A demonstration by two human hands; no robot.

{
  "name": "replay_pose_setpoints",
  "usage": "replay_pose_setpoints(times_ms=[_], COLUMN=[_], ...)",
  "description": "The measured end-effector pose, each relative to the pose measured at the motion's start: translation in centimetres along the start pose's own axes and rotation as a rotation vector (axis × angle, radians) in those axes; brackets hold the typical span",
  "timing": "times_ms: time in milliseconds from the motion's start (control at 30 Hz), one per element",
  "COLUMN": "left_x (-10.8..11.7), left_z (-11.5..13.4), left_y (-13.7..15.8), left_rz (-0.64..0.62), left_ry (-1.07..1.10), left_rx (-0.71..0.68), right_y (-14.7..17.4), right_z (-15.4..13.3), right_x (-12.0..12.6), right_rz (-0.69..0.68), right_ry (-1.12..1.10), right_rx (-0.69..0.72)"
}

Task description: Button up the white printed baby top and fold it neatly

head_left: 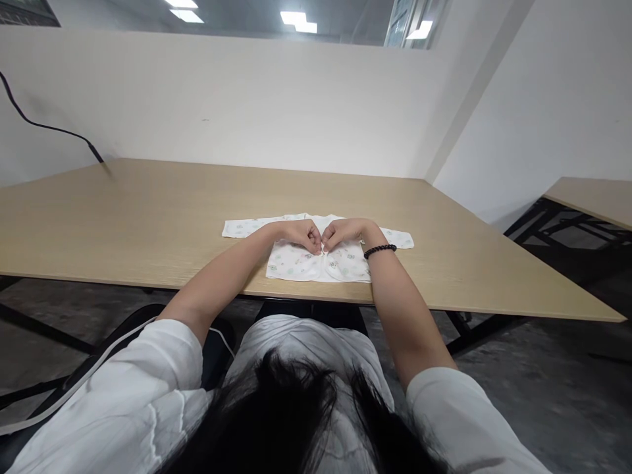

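Note:
A small white baby shirt point(296, 264) with a pale printed pattern lies spread on the table, its sleeves stretched out to both sides. My left hand point(305, 235) is closed in a pinch on the fabric at the middle of the shirt's front. Right beside it, my right hand point(342, 232) pinches the same strip from the other side, the fingertips of both hands almost touching. What exactly sits between the fingertips is too small to make out. A dark beaded bracelet point(380, 250) circles my right wrist.
The light wooden table point(172, 204) has its near edge close to my body. A white wall point(247, 105) stands behind it, with a window above. At the left, a black cable point(59, 129) reaches the table's far edge. Another table point(597, 197) is at the right.

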State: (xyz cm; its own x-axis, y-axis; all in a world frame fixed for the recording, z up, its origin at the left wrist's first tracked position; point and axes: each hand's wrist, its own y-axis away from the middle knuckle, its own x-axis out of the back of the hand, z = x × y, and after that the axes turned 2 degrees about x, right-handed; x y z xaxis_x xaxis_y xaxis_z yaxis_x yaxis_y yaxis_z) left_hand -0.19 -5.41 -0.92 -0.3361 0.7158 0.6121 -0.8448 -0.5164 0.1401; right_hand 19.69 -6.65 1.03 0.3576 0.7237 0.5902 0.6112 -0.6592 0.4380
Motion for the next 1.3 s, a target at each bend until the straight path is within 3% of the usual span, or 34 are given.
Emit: replay_pose_setpoints(times_ms=[633,1300], left_x=[0.9,0.9], left_z=[-1.3,-1.2], left_y=[-0.2,-0.3], left_rz=[-0.042,-0.104], left_ry=[0.014,-0.010], left_rx=[0.003,0.002], right_y=[0.5,-0.6], right_z=[-0.1,-0.5], right_x=[-0.3,-0.6], right_rz=[0.061,0.111], right_ry=[-0.095,0.123], right_rx=[0.086,0.058])
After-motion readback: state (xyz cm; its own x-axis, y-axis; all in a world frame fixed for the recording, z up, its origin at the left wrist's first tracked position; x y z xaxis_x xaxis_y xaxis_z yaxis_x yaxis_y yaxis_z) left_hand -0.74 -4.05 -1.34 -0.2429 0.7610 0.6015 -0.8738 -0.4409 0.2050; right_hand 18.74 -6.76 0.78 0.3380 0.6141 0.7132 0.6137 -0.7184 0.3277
